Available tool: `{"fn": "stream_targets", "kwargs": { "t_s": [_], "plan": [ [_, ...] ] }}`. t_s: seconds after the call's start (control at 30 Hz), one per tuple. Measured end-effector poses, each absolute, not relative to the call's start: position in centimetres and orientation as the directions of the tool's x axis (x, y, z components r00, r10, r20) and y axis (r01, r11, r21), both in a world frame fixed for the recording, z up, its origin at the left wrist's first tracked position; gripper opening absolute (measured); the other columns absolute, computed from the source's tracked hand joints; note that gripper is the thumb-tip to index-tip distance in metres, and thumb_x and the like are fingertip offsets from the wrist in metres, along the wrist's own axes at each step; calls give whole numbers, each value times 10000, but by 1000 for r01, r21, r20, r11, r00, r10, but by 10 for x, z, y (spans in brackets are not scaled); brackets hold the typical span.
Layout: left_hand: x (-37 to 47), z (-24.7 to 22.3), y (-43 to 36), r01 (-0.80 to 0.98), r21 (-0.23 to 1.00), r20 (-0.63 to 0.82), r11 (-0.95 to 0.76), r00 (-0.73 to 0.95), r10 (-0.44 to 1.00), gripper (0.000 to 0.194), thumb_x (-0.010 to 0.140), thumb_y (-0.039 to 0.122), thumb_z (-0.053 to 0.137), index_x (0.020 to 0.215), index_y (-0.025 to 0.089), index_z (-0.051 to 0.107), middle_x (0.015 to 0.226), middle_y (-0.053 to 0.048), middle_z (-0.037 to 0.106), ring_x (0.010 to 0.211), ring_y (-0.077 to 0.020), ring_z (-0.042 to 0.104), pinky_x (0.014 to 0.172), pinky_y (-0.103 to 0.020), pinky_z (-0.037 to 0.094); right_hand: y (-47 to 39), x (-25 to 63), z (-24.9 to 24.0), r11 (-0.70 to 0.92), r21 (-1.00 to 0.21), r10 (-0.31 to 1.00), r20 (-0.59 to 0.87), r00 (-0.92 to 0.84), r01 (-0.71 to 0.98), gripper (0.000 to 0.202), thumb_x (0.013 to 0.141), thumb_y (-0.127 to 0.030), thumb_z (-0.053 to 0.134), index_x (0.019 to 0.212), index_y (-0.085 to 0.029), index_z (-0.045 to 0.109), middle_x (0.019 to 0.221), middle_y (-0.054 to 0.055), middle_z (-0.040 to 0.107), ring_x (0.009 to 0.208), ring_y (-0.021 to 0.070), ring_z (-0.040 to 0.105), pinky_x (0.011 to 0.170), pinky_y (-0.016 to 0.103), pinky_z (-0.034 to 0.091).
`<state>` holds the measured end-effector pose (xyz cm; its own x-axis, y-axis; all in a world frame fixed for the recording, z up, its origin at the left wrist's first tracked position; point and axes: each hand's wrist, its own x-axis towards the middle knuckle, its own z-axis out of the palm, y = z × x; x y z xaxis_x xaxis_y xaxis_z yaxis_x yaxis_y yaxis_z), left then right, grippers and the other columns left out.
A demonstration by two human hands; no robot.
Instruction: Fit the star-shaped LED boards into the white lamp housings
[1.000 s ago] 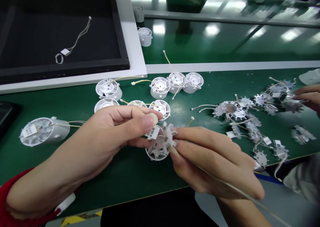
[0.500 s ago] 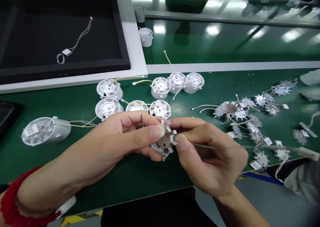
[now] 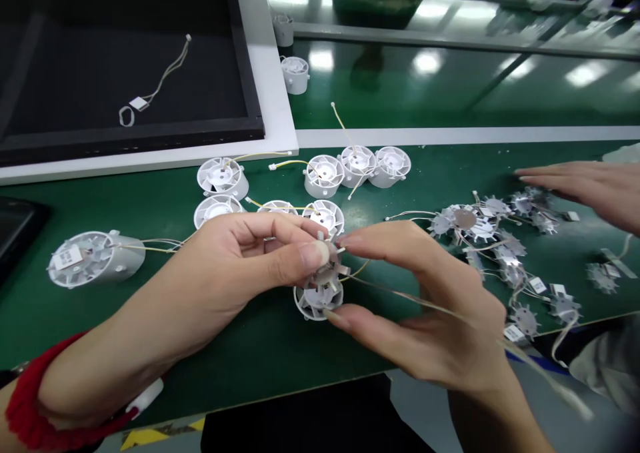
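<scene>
My left hand (image 3: 260, 256) pinches a grey star-shaped metal plate (image 3: 327, 272) with bent tabs, its thumb on the plate's upper part. Directly under the plate is a round white fan housing (image 3: 316, 305), partly hidden by it. My right hand (image 3: 440, 306) is spread apart at the right side. Its index fingertip is by the plate's tabs, and its thumb tip is at the housing's lower edge. A thin pale cable (image 3: 400, 295) leads from the plate across my right palm, its far end blurred.
Several white fan housings (image 3: 324, 176) with yellow wires stand behind my hands. A larger white housing (image 3: 95, 260) lies at left. Several star-shaped plates (image 3: 465, 218) with cables are piled at right, where another person's hand (image 3: 595, 186) reaches in. A black tray (image 3: 190, 130) holds a loose cable.
My right thumb and index finger have parted, and the thumb has dropped towards the housing. The cable's loose end has swung down. Another person's hand has come in from the right.
</scene>
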<state>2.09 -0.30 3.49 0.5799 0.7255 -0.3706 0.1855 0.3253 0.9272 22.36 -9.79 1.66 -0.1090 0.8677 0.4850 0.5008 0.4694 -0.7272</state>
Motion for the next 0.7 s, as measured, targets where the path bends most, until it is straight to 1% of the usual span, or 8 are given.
{"fn": "stream_targets", "kwargs": {
  "t_s": [0.07, 0.17, 0.23, 0.3, 0.43, 0.5, 0.57, 0.7],
  "plan": [
    [22, 34, -3, 165, 922, -380, 351, 568, 730, 216, 831, 423, 870, 674, 286, 808, 1064, 30, 796, 919, -140, 745, 768, -134, 593, -96, 227, 16, 526, -606, 818, 554, -158, 597, 350, 893, -135, 788, 1205, -232, 664, 1181, 58, 785, 1057, 224, 741, 897, 390, 585],
    [23, 35, -3, 134, 901, -411, 413, 573, 709, 210, 843, 410, 854, 718, 248, 804, 1020, -3, 780, 796, -124, 706, 692, -141, 594, -94, 232, 15, 579, -404, 719, 663, -208, 708, 202, 879, -100, 787, 1018, -226, 713, 1084, 64, 796, 968, 236, 755, 783, 395, 596],
    [23, 36, -3, 140, 883, -440, 448, 577, 688, 214, 855, 421, 842, 764, 231, 800, 985, -18, 766, 823, -138, 707, 727, -150, 605, -95, 233, 14, 599, -309, 678, 686, -263, 739, 176, 882, -78, 772, 970, -227, 739, 1039, 54, 803, 930, 232, 754, 741, 387, 597],
    [22, 36, -4, 133, 873, -454, 470, 574, 681, 218, 852, 423, 844, 772, 226, 795, 964, -21, 754, 862, -146, 709, 754, -147, 605, -95, 233, 14, 612, -267, 660, 691, -295, 745, 153, 905, -85, 751, 967, -224, 764, 1003, 46, 810, 916, 225, 750, 728, 379, 599],
    [21, 36, -5, 115, 853, -474, 509, 579, 663, 244, 850, 427, 855, 759, 216, 774, 989, -15, 749, 851, -126, 687, 748, -132, 588, -93, 229, 14, 596, -257, 649, 712, -267, 761, 149, 933, -47, 699, 954, -173, 775, 924, 56, 815, 855, 209, 746, 675, 366, 585],
    [22, 36, -4, 111, 840, -482, 531, 601, 637, 289, 836, 445, 876, 742, 203, 749, 951, -12, 738, 846, -126, 679, 743, -129, 582, -89, 225, 13, 588, -276, 643, 730, -232, 761, 155, 924, -22, 697, 930, -161, 766, 876, 52, 813, 790, 198, 746, 644, 354, 577],
    [22, 36, -4, 105, 822, -485, 559, 642, 593, 298, 855, 447, 870, 762, 193, 746, 899, -14, 728, 844, -131, 680, 753, -136, 586, -86, 222, 12, 585, -320, 638, 748, -180, 745, 159, 915, -12, 702, 902, -163, 747, 838, 45, 808, 737, 186, 745, 631, 336, 577],
    [21, 36, -4, 62, 740, -481, 669, 744, 463, 180, 958, 347, 789, 862, 194, 782, 885, -9, 728, 827, -123, 693, 774, -164, 618, -84, 217, 5, 576, -471, 681, 728, -75, 668, 157, 923, -28, 688, 910, -183, 709, 819, 28, 799, 717, 156, 741, 682, 293, 594]
  ]
}}
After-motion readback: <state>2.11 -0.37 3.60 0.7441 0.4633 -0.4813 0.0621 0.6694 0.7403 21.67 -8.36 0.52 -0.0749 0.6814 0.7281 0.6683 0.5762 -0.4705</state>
